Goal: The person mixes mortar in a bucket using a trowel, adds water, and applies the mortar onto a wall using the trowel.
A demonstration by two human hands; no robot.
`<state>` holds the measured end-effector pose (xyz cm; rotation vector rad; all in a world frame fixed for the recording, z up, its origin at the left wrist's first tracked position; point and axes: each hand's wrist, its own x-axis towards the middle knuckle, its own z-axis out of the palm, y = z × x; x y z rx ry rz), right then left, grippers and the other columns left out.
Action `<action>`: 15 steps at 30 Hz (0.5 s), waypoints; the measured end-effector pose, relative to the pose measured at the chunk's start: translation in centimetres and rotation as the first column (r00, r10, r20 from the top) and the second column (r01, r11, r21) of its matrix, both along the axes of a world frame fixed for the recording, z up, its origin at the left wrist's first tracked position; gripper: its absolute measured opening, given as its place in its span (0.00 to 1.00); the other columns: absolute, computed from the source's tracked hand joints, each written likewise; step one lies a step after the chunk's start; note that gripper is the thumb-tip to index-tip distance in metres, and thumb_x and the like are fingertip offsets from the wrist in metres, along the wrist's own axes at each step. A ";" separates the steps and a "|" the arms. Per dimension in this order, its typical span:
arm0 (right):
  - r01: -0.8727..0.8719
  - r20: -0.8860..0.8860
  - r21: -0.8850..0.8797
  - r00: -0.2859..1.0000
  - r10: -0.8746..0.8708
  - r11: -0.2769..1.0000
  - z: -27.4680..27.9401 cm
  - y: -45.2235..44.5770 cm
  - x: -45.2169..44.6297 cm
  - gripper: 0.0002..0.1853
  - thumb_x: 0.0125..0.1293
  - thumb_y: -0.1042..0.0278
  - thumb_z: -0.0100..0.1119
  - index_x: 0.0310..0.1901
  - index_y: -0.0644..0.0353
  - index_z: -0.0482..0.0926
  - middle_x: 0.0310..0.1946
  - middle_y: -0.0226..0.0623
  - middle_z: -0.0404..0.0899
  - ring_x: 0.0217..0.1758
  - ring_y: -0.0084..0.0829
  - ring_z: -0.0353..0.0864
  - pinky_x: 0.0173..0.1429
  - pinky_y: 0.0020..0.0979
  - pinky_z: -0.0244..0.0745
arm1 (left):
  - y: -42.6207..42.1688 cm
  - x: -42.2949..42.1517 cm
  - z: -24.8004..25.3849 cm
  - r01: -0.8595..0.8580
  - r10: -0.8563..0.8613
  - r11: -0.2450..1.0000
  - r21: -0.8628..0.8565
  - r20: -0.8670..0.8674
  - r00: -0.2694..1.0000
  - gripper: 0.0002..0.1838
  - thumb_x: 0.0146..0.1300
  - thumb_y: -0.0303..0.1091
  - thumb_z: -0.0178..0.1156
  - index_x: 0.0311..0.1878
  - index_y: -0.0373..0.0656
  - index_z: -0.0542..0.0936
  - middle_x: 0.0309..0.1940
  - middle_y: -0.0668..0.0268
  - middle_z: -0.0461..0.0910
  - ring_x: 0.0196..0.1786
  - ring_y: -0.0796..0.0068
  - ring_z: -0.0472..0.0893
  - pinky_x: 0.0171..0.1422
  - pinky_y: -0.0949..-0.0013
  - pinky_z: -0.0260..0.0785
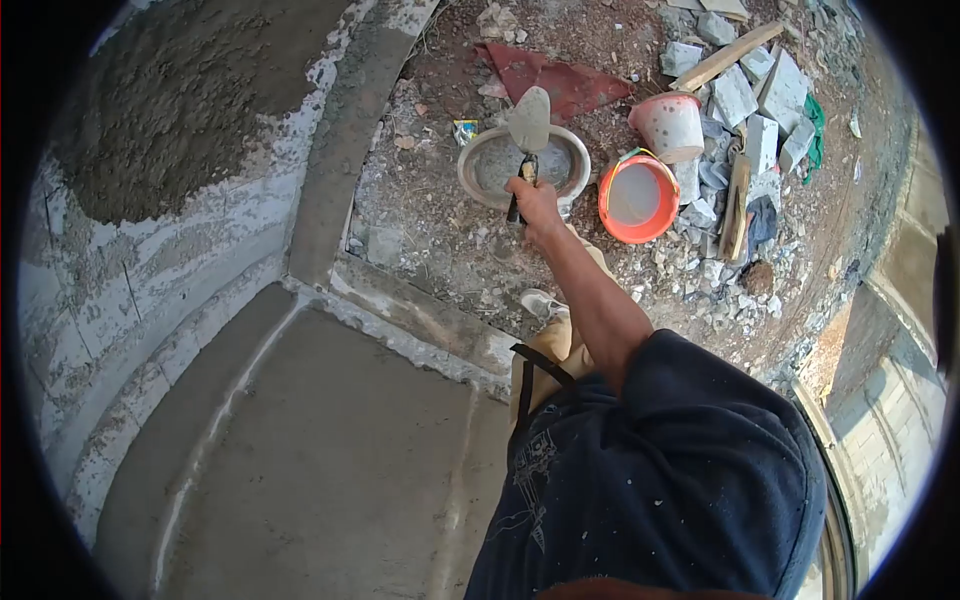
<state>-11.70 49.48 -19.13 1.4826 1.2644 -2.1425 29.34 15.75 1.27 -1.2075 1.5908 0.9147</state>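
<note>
My right hand (540, 208) is closed around the black handle of a trowel (529, 122). The trowel's grey, mortar-smeared blade points away from me over an oval basin (582, 165). Inside the basin is grey, wet-looking material, partly hidden by the trowel and hand. Just right of the basin stands an orange-red bucket (608, 208) holding cloudy liquid. A pale, stained bucket (668, 128) lies tilted behind it. My left hand is out of the frame.
Broken blocks (735, 97) and wooden pieces (727, 56) lie in a pile at upper right. Red cloth (570, 85) rests behind the basin. A low ledge (415, 318) borders the smooth grey surface (330, 450). Rough mortar (175, 110) covers part of the left wall.
</note>
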 end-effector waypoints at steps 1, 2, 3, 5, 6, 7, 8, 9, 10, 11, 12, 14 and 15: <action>0.022 0.024 0.025 0.999 -0.022 0.999 -1.3 0.6 -1.2 0.18 0.53 0.66 0.67 0.42 0.72 0.80 0.32 0.37 0.79 0.32 0.30 0.76 0.36 0.37 0.70 | -0.2 -1.9 0.0 -0.017 0.017 1.000 -0.013 -0.001 1.000 0.29 0.72 0.61 0.57 0.59 0.44 0.74 0.54 0.62 0.78 0.56 0.64 0.76 0.57 0.55 0.65; 0.048 0.046 0.055 0.998 -0.051 0.997 -2.5 1.0 -2.6 0.19 0.52 0.65 0.67 0.42 0.72 0.81 0.34 0.39 0.80 0.33 0.31 0.76 0.38 0.38 0.71 | -0.6 -3.9 -0.2 -0.029 0.029 0.999 -0.025 -0.003 1.000 0.28 0.72 0.60 0.57 0.58 0.44 0.74 0.53 0.63 0.78 0.55 0.65 0.76 0.56 0.56 0.66; 0.089 0.038 0.068 0.995 -0.092 0.994 -3.8 1.2 -4.0 0.20 0.52 0.66 0.67 0.43 0.72 0.80 0.35 0.39 0.80 0.34 0.32 0.77 0.39 0.39 0.71 | -1.2 -5.5 -0.5 -0.029 0.029 0.999 -0.032 -0.004 1.000 0.28 0.72 0.60 0.57 0.57 0.44 0.74 0.53 0.63 0.78 0.54 0.65 0.76 0.55 0.56 0.66; 0.176 0.027 0.101 0.983 -0.180 0.979 -6.3 1.7 -6.2 0.21 0.52 0.66 0.67 0.44 0.73 0.79 0.36 0.40 0.81 0.36 0.33 0.78 0.41 0.39 0.72 | -2.1 -8.4 -1.1 -0.004 0.004 0.999 -0.038 -0.005 1.000 0.27 0.72 0.59 0.57 0.55 0.44 0.75 0.51 0.63 0.78 0.52 0.66 0.76 0.53 0.58 0.66; 0.229 0.025 0.078 0.973 -0.231 0.970 -6.3 1.9 -7.3 0.21 0.52 0.66 0.67 0.45 0.74 0.79 0.37 0.41 0.81 0.36 0.33 0.78 0.41 0.39 0.72 | -2.8 -9.5 -1.5 0.014 -0.014 0.999 -0.036 -0.005 1.000 0.26 0.72 0.59 0.57 0.54 0.44 0.75 0.50 0.64 0.78 0.51 0.66 0.77 0.52 0.58 0.67; 0.284 0.027 0.055 0.958 -0.285 0.957 -6.2 2.3 -8.2 0.22 0.52 0.67 0.67 0.45 0.74 0.79 0.37 0.41 0.81 0.37 0.33 0.78 0.42 0.39 0.72 | -3.4 -10.5 -1.7 0.056 -0.056 0.998 -0.031 -0.003 0.998 0.26 0.73 0.59 0.57 0.53 0.43 0.76 0.49 0.64 0.78 0.50 0.66 0.77 0.51 0.59 0.67; 0.340 0.029 0.034 0.940 -0.341 0.940 -6.2 2.6 -8.9 0.22 0.52 0.67 0.67 0.46 0.74 0.78 0.37 0.41 0.81 0.37 0.33 0.78 0.43 0.38 0.73 | -4.2 -11.2 -1.8 0.109 -0.109 0.994 -0.020 -0.005 0.994 0.25 0.73 0.58 0.57 0.52 0.43 0.76 0.48 0.64 0.78 0.49 0.67 0.77 0.50 0.60 0.67; 0.431 -0.025 -0.007 0.902 -0.431 0.902 -7.7 2.8 -9.3 0.22 0.51 0.67 0.68 0.46 0.74 0.78 0.37 0.40 0.80 0.39 0.34 0.79 0.44 0.38 0.72 | -5.1 -11.8 -2.1 0.167 -0.167 0.986 -0.007 -0.015 0.986 0.25 0.73 0.58 0.57 0.51 0.43 0.76 0.47 0.64 0.78 0.48 0.67 0.77 0.49 0.60 0.67; 0.476 -0.013 -0.024 0.879 -0.476 0.879 -8.9 3.5 -9.7 0.22 0.51 0.68 0.68 0.46 0.73 0.78 0.36 0.40 0.80 0.38 0.34 0.79 0.44 0.38 0.73 | -6.1 -12.5 -2.3 0.259 -0.258 0.966 0.015 -0.039 0.965 0.24 0.73 0.58 0.57 0.50 0.43 0.77 0.47 0.65 0.78 0.47 0.67 0.77 0.48 0.61 0.67; 0.522 -0.007 -0.044 0.852 -0.523 0.852 -9.4 4.2 -10.1 0.22 0.51 0.68 0.67 0.46 0.72 0.78 0.36 0.40 0.80 0.38 0.35 0.79 0.44 0.38 0.73 | -7.5 -13.0 -2.6 0.375 -0.371 0.926 0.035 -0.088 0.924 0.24 0.73 0.58 0.57 0.49 0.43 0.77 0.46 0.65 0.78 0.46 0.68 0.77 0.47 0.62 0.68; 0.569 -0.004 -0.066 0.821 -0.571 0.820 -10.2 4.9 -10.4 0.22 0.52 0.68 0.67 0.46 0.72 0.78 0.36 0.40 0.79 0.38 0.35 0.79 0.44 0.39 0.73 | -9.0 -13.8 -2.9 0.477 -0.467 0.878 0.045 -0.137 0.873 0.24 0.73 0.57 0.57 0.48 0.43 0.78 0.45 0.65 0.78 0.45 0.68 0.77 0.46 0.62 0.68; 0.598 0.097 -0.115 0.801 -0.591 0.793 -12.4 6.4 -10.5 0.19 0.55 0.66 0.67 0.47 0.67 0.78 0.38 0.41 0.79 0.36 0.39 0.80 0.41 0.50 0.79 | -12.3 -16.7 -3.8 0.729 -0.687 0.684 0.007 -0.326 0.649 0.23 0.73 0.57 0.57 0.46 0.42 0.78 0.43 0.66 0.78 0.43 0.69 0.77 0.44 0.64 0.68; 0.610 0.074 -0.140 0.792 -0.606 0.780 -15.9 6.5 -9.6 0.19 0.56 0.66 0.66 0.48 0.66 0.77 0.39 0.43 0.80 0.37 0.42 0.82 0.38 0.57 0.81 | -13.9 -19.1 -4.3 0.798 -0.746 0.603 -0.021 -0.370 0.554 0.23 0.73 0.56 0.57 0.45 0.42 0.79 0.42 0.66 0.79 0.42 0.69 0.77 0.43 0.64 0.69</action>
